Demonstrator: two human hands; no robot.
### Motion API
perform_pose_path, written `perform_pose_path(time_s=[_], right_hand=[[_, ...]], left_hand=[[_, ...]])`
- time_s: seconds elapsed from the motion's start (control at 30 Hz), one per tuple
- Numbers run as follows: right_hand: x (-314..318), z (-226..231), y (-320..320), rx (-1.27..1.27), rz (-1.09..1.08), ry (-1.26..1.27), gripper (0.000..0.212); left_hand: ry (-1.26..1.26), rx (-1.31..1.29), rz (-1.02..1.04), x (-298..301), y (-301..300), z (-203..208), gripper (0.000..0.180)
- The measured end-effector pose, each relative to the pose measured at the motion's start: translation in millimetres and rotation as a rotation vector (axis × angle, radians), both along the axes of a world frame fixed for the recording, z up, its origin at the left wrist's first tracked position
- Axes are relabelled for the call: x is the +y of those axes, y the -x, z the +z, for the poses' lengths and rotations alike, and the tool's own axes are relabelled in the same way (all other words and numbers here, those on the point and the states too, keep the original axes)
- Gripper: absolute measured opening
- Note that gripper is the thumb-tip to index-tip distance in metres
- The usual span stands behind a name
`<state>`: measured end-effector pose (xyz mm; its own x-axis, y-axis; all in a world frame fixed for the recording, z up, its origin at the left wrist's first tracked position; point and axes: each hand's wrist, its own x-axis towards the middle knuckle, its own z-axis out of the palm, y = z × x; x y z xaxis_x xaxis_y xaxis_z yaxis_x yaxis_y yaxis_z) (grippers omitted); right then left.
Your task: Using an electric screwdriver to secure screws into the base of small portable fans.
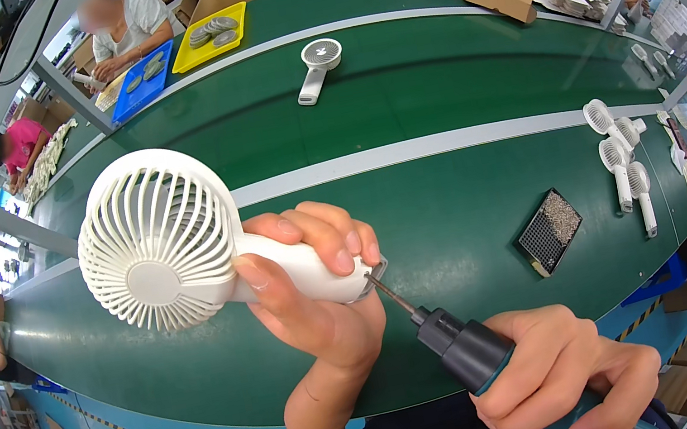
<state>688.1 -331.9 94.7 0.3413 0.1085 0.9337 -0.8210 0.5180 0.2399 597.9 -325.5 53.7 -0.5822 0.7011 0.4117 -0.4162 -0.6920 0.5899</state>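
My left hand (315,288) grips the handle of a white hand-held fan (155,238), its round grille head pointing left and facing me. My right hand (565,373) holds a dark electric screwdriver (468,349) with a teal grip. Its thin bit slants up-left and touches the bottom end of the fan's handle, right by my left fingertips. Both hands hover over the near lane of a green conveyor belt (455,222).
A black tray of small screws (550,230) lies to the right on the belt. Several white fans (623,156) lie further right, and one more fan (316,68) on the far lane. Yellow (210,40) and blue (141,85) trays, cardboard boxes and other workers surround the line.
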Motion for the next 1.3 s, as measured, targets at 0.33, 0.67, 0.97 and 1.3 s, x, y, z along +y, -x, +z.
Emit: perform_pose_path(time_s=[0.33,0.67,0.97,1.3], right_hand=[[-20,3,-20,0.044,-0.042,0.442,0.023],[20,-40,17,-1.009,-0.15,0.831,0.026],[14,-50,31,-1.131,-0.154,0.784,0.019],[12,-49,-16,-0.854,0.04,1.095,0.025]], left_hand=[[-0.028,-0.114,-0.052,2,18,6,0.041],[-0.079,-0.424,-0.124,-5,25,13,0.045],[-0.061,-0.483,-0.142,-12,61,17,0.043],[0.214,0.229,-0.269,-10,25,9,0.052]])
